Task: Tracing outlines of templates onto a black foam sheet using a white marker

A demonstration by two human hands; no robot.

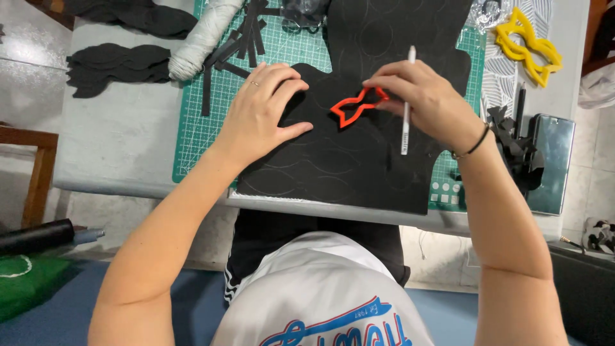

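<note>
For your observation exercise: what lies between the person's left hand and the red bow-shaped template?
Only bare black sheet, with faint traced outlines, separates the left hand from the red template in the head view.

Bare forearms both sides, no sleeves reaching the wrists. The left hand [259, 115] shows a thin ring on one finger. The right hand [426, 99] carries a slim black band at the wrist. Down below: a white shirt with blue-and-red lettering, over dark shorts with white side stripes.
</note>
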